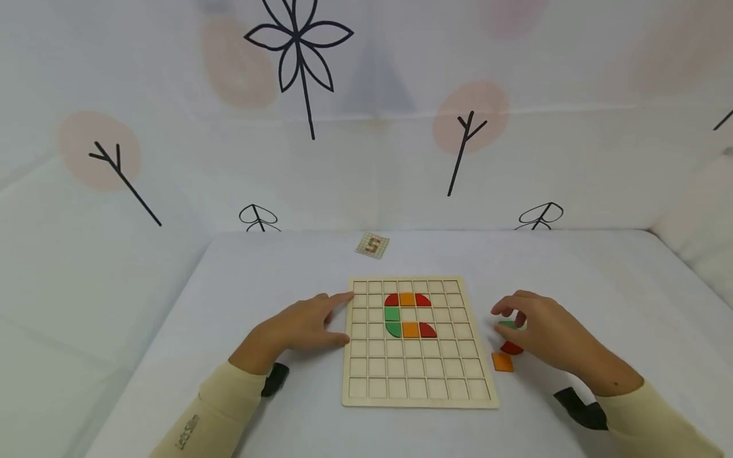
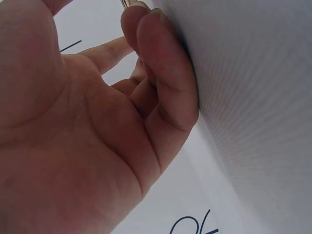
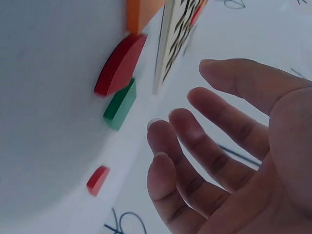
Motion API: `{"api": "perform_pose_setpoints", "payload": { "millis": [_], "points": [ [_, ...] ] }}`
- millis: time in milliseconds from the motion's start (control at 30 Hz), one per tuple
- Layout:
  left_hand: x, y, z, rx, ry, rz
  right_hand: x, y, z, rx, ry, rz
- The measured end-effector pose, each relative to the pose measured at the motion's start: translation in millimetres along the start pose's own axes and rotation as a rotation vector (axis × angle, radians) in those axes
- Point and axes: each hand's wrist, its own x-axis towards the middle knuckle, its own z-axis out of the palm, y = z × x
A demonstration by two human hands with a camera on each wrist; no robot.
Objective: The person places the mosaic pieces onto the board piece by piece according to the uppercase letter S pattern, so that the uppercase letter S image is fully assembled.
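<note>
Rising behind everything, a white backdrop (image 1: 372,172) printed with black line flowers borders the desk (image 1: 286,426), which is white too. On it lies a pale gridded board (image 1: 397,367), where seven coloured pieces (image 1: 392,314) sit in the upper cells: red, orange, red across one row, a green square under the left end, then green, orange, red below.

The left hand (image 1: 309,324) is at the board's left side, index finger and thumb spread apart, tips at the edge; only the left wrist view shows outer fingers (image 2: 168,68) bent in against the desk, holding nothing. The right hand (image 1: 535,324) hovers beyond the opposite side, its fingers loosely bent and empty; the right wrist view shows it apart from the pieces.

A small card (image 1: 373,245) bearing an S-shaped pattern lies past the board's far edge. Near the right edge are a loose orange square (image 1: 502,362), a red rounded piece (image 3: 117,68) and a green piece (image 3: 120,107), the last two partly covered in the head view. The right wrist view alone reveals a second red piece (image 3: 98,180), farther off.
</note>
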Motion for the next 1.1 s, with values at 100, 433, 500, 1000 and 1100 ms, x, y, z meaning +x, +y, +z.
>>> {"api": "perform_pose_setpoints", "payload": {
  "millis": [100,433,500,1000,1100],
  "points": [
    [-0.2,0.3,0.4,-0.003,-0.003,-0.010,-1.3,7,-1,0.008,0.001,0.002],
    [-0.9,1.1,-0.5,0.002,-0.004,-0.014,0.4,22,-4,0.018,-0.125,0.048],
    [-1.2,1.7,-0.7,-0.005,-0.008,-0.014,0.2,26,-4,0.017,-0.157,0.049],
    [-1.0,2.7,-1.7,-0.005,-0.007,-0.026,0.8,35,-2,0.035,-0.167,-0.061],
    [-0.5,2.4,-1.8,0.005,-0.004,-0.018,1.3,35,-1,0.040,-0.173,-0.045]
  ]
}}
